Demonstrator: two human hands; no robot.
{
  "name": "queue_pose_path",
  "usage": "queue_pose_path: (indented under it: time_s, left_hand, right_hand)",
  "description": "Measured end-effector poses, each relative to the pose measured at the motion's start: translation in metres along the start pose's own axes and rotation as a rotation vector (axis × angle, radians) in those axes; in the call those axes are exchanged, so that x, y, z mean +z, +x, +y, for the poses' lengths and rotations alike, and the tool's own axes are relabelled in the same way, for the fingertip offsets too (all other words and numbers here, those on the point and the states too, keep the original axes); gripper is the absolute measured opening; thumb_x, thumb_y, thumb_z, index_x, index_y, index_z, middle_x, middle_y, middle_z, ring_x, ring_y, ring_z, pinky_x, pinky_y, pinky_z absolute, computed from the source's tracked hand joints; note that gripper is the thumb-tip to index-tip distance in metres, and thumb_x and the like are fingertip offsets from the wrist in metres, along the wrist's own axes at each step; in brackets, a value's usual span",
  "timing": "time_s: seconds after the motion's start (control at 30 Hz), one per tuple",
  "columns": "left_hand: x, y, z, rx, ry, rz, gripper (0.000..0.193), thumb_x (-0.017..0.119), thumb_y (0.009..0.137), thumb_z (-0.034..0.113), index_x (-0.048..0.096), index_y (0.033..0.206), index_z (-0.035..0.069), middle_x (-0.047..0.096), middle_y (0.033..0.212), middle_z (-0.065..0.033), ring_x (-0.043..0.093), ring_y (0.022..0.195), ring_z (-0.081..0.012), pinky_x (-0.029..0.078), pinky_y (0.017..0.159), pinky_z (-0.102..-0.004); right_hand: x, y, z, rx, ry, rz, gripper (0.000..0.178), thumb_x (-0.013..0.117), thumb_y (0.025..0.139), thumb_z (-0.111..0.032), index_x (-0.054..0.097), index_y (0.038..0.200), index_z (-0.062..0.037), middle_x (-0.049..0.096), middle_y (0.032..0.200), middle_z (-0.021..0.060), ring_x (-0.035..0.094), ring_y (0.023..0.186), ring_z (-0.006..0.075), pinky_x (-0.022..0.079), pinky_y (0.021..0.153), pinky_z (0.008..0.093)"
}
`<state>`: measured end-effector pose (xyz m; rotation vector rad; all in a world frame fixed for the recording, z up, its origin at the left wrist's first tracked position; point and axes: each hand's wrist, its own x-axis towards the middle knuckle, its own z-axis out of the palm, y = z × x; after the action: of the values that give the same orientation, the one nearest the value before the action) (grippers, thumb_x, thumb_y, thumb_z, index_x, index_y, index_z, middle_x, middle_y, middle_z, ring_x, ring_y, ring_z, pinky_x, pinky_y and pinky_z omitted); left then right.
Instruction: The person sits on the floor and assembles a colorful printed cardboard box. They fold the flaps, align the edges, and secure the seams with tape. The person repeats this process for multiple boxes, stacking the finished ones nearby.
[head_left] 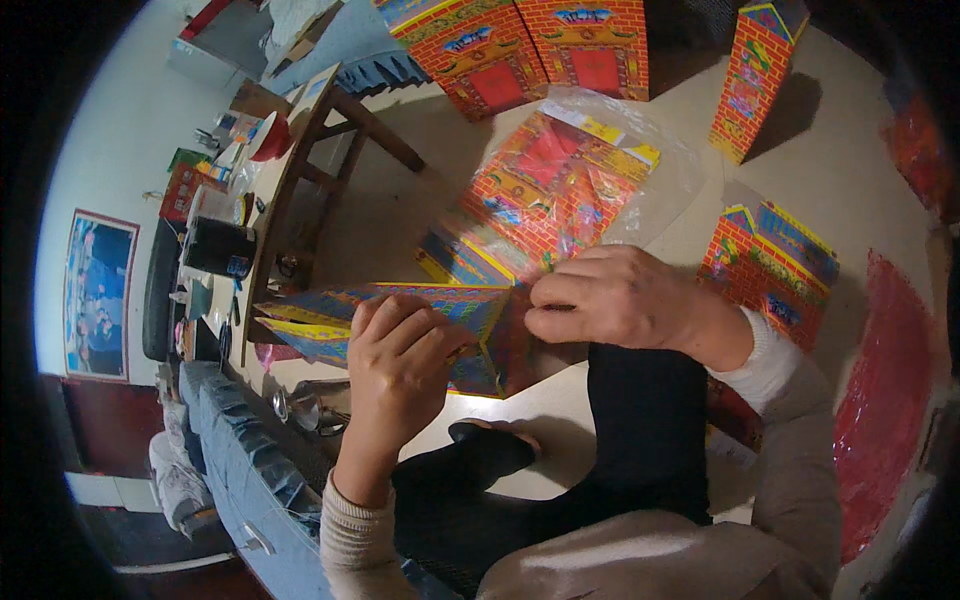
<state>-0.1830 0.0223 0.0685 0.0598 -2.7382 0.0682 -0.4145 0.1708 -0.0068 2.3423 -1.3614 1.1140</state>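
In front of me a printed cardboard house piece (458,300), with a blue patterned roof and yellow edges, is held above my legs. My left hand (395,365) grips its near edge, fingers curled over the card. At the card's right end, my right hand (610,300) is closed in a pinch; what lies between its fingertips is too small to make out. Just beyond, a clear plastic bag (680,190) lies on the floor around flat brick-patterned card sheets (535,180).
Brick-patterned cardboard houses (590,60) stand at the back, with a narrow one (757,85) farther right. More printed card (775,265) lies right of my right hand, near red plastic sheeting (880,420). A cluttered wooden table (285,180) and a blue-covered seat (235,450) are at left.
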Motion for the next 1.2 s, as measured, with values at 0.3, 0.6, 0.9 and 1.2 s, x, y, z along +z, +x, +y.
queue_pose_path:
  time_s: [0.3, 0.6, 0.9, 1.2]
  left_hand:
    - [-0.001, -0.008, 0.003, -0.018, -0.067, 0.039, 0.022, 0.083, 0.065, 0.010, 0.074, 0.086, 0.013, 0.069, 0.084, -0.0006, 0.065, 0.089, -0.0240, 0.047, 0.084, -0.0409]
    - [0.002, -0.011, 0.002, -0.021, -0.084, 0.082, 0.020, 0.077, 0.065, 0.008, 0.074, 0.084, 0.011, 0.069, 0.084, -0.0013, 0.066, 0.090, -0.0244, 0.048, 0.084, -0.0391]
    - [0.001, -0.011, 0.002, -0.013, -0.124, 0.071, 0.021, 0.072, 0.070, 0.003, 0.074, 0.090, 0.009, 0.068, 0.089, -0.0054, 0.065, 0.092, -0.0250, 0.047, 0.085, -0.0402]
    - [0.001, -0.011, 0.002, -0.002, -0.127, 0.056, 0.018, 0.071, 0.071, 0.004, 0.073, 0.088, 0.009, 0.067, 0.088, -0.0048, 0.065, 0.092, -0.0249, 0.048, 0.087, -0.0405]
  right_hand:
    - [0.015, 0.020, -0.007, -0.014, -0.082, -0.101, 0.014, 0.064, 0.087, -0.013, 0.062, 0.101, -0.0120, 0.061, 0.096, 0.0040, 0.067, 0.082, 0.0208, 0.055, 0.067, 0.0345]
    - [0.027, 0.034, -0.014, -0.071, -0.167, -0.080, 0.010, 0.062, 0.089, -0.017, 0.059, 0.096, -0.0118, 0.057, 0.087, 0.0032, 0.066, 0.079, 0.0193, 0.056, 0.064, 0.0334]
    - [0.028, 0.035, -0.021, -0.097, -0.338, -0.021, 0.009, 0.064, 0.088, -0.017, 0.060, 0.092, -0.0111, 0.058, 0.084, 0.0014, 0.063, 0.076, 0.0163, 0.055, 0.062, 0.0310]
    - [0.030, 0.040, -0.003, 0.152, 0.045, -0.029, 0.046, 0.073, 0.083, -0.011, 0.062, 0.127, -0.0130, 0.068, 0.118, 0.0063, 0.070, 0.104, 0.0261, 0.061, 0.080, 0.0381]
